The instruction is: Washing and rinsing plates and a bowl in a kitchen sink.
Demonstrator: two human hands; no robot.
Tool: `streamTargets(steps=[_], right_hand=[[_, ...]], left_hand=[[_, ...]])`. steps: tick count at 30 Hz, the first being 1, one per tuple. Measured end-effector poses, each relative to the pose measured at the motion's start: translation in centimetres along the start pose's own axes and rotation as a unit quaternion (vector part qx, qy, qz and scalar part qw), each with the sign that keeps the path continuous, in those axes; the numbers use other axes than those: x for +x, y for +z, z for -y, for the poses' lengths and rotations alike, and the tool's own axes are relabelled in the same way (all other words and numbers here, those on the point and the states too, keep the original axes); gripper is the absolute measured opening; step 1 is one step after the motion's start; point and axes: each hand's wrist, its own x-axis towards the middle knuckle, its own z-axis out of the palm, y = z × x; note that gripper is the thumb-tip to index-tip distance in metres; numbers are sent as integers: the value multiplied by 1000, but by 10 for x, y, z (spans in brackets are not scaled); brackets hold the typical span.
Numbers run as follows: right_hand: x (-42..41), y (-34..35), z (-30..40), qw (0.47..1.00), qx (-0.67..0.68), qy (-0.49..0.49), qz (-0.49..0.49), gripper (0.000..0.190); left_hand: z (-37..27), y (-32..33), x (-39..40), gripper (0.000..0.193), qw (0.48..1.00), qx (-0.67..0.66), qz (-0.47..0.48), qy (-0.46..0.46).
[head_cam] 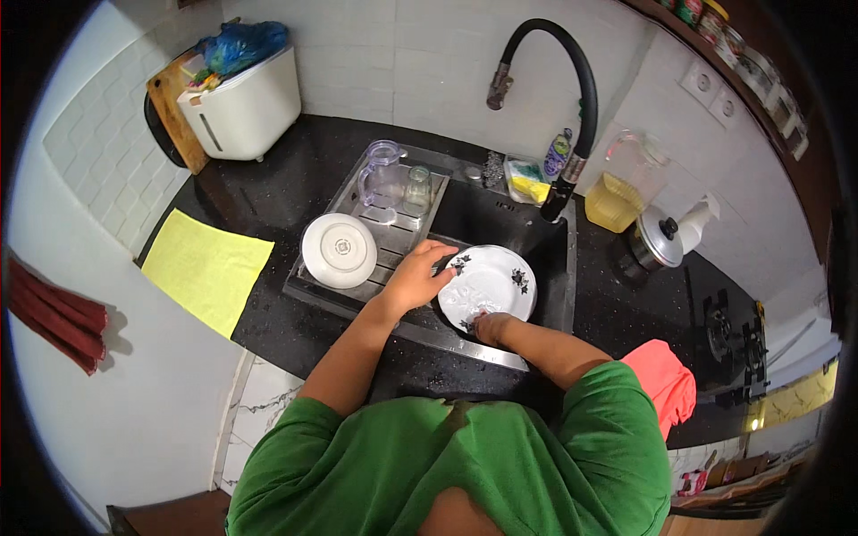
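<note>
A white plate (pixel 495 278) with dark floral sprigs is held tilted over the black sink basin (pixel 553 268), its face wet. My left hand (pixel 419 276) has the plate's left rim between thumb and fingers. At the near rim, the fingers of my right hand (pixel 495 328) touch the plate's face; whether they grip it is hidden. Left of my hands, a white dish (pixel 340 250) lies upside down on the ribbed drainboard (pixel 383 240). Behind it on the drainboard are a clear jug (pixel 384 175) and an upturned glass (pixel 417 191).
A black flexible faucet (pixel 582 87) arches over the basin. Sponges in a holder (pixel 526 181) and a bottle (pixel 558 153) stand behind. To the right are a jug of yellow liquid (pixel 617 194), a lidded pot (pixel 650 244) and a coral cloth (pixel 660 382). A yellow cloth (pixel 208 271) lies left.
</note>
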Motion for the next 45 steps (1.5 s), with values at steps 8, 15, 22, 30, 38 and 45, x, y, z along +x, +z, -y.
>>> streamTargets(steps=[8,15,22,30,38,45], right_hand=[[-57,-42,9,996,-21,-42,-76,25],[-96,-57,11,989,-17,13,-145,16],[-134,-78,-21,940,20,46,-339,24],[-170,-73,-43,821,236,29,-519,24],[-155,-40,-48,841,135,-107,-513,43],[-154,-62,-95,813,58,-194,-547,34]], left_hand=[[15,10,-2,34,996,-79,4,-31],[23,18,-1,35,976,-209,33,-57],[18,11,5,49,917,-372,41,-137],[-42,21,19,84,614,-641,-19,-460],[-11,60,15,44,624,-696,24,-354],[-3,61,11,50,628,-671,-46,-391]])
